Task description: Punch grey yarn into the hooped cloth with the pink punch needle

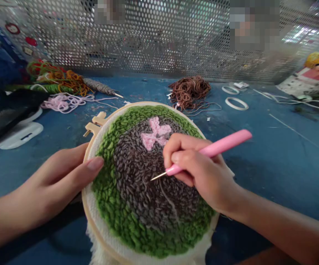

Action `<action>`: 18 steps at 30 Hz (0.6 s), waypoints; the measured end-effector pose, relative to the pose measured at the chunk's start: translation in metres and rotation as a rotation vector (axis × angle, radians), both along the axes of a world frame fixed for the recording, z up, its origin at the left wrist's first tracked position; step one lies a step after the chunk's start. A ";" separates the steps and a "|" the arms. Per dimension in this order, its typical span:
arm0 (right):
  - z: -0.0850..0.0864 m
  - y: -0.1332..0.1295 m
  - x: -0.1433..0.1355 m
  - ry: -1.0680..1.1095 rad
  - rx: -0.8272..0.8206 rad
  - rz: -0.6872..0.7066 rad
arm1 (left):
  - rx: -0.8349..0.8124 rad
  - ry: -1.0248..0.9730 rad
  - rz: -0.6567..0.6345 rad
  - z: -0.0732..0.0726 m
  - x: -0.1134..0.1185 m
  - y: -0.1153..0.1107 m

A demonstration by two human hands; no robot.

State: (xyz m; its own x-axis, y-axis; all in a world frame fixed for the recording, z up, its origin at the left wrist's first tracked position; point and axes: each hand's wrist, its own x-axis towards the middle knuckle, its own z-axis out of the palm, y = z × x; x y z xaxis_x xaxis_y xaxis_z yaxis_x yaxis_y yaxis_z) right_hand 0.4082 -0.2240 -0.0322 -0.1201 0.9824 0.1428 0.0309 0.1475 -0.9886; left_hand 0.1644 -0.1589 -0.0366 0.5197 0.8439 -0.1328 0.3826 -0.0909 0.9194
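Note:
A round embroidery hoop [85,200] with white fabric leans towards me. Its stitching has a green yarn border [107,213], a dark grey-brown middle [132,169] and a pink flower shape [154,130] near the top. My left hand [62,176] grips the hoop's left rim, thumb on the front, other fingers behind. In my right hand [200,169] is a pink-handled needle tool [225,143], pinched near its thin metal tip. The tip points down-left at the grey stitches; whether it touches or has a hook cannot be made out. A loose grey strand [170,200] trails below it.
Brown yarn [189,92], pink yarn [62,102] and orange yarn [79,82] lie along the back of the blue table [259,176]. White rings [237,103] lie at right. A black object [10,114] sits at left. Behind stands a perforated metal screen [148,44].

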 end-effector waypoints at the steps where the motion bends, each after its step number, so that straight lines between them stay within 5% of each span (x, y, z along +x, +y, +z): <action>1: 0.000 0.000 0.002 0.069 -0.002 -0.051 | -0.014 -0.017 -0.008 -0.002 -0.001 0.001; 7: -0.002 -0.001 0.002 0.054 0.026 -0.127 | -0.031 -0.038 -0.031 -0.007 -0.004 0.003; 18: -0.003 -0.003 0.004 -0.028 0.049 0.023 | 0.019 -0.041 -0.088 -0.009 -0.003 0.002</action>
State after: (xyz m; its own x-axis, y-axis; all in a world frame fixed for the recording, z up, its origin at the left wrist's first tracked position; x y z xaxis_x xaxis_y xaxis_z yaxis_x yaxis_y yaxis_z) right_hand 0.4121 -0.2269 -0.0353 -0.1471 0.9713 0.1867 0.0548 0.1965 -0.9790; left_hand 0.1611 -0.1567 -0.0453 0.5970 0.7967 -0.0942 0.3341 -0.1401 0.9321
